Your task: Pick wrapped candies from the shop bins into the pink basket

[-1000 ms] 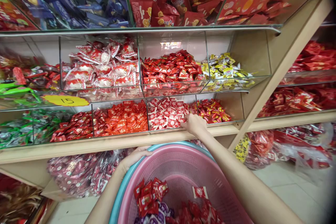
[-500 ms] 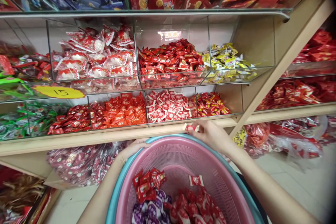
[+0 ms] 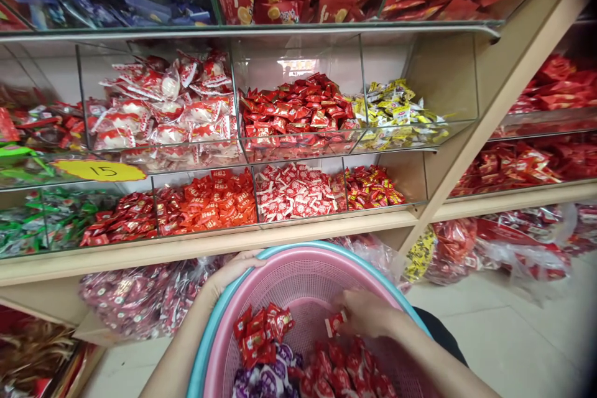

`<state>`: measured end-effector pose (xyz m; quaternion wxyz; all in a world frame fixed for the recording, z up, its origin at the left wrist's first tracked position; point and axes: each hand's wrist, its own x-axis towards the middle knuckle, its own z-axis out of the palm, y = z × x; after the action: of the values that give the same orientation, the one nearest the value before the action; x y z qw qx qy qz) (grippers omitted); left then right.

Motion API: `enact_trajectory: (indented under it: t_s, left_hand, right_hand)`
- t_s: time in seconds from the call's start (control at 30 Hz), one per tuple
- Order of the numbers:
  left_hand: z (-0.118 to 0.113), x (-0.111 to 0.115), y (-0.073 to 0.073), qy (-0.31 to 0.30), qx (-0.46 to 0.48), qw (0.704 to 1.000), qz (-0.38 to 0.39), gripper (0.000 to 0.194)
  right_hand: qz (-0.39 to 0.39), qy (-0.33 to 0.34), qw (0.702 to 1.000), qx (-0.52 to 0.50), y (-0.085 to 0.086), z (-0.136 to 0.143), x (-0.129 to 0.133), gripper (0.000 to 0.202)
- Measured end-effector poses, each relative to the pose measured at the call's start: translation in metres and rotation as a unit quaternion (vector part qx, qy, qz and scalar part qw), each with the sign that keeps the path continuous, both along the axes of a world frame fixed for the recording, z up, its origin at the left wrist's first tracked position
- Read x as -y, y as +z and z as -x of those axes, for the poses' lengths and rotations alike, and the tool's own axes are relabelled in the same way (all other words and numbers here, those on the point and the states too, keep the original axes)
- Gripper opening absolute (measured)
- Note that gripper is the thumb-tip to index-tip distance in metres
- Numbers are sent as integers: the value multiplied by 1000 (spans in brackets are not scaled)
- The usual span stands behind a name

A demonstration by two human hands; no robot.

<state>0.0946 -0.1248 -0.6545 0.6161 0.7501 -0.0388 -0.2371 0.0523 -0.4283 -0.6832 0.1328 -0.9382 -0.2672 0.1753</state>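
Note:
My left hand [image 3: 239,266] is closed over the far left rim of two nested plastic baskets, a blue outer basket [image 3: 212,329] and a pink inner basket [image 3: 301,256]. My right hand [image 3: 364,312] is down inside the pink one, fingers curled at a red-and-white wrapped candy [image 3: 334,324]; part of that candy is covered by the fingers. Below it lies a pile of red wrapped candies [image 3: 342,370]. To the left are shiny red candies [image 3: 261,329] and purple-and-white candies [image 3: 273,373].
Glass-fronted bins stand ahead, among them one of red-and-white candies [image 3: 296,193] and one of orange-red candies [image 3: 219,196]. A wooden shelf ledge [image 3: 177,249] runs just beyond the baskets. Bagged candies [image 3: 135,298] rest underneath, and a yellow price tag [image 3: 99,170] hangs at left.
My right hand has moved from the shelf ledge, where it held a red-and-white candy, down into the pink basket. My left hand stays on the rim. The view has shifted slightly.

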Motion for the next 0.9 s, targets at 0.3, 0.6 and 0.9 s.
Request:
enact_trajectory:
  t_s: [0.3,0.6,0.9]
  left_hand:
    - [-4,-4,-13,-11,-2,999,42,43]
    - [-4,-6,-17,-37,-2,996,86,37]
    - [-5,-7,-17,-27,7,997,70,37]
  right_hand:
    - [-79,-62,995,15,16,-4,-1,15]
    - [-272,-96,940,185,95,-69,-24,28]
    - [-107,-173,942,267,102,-110,-62,31]
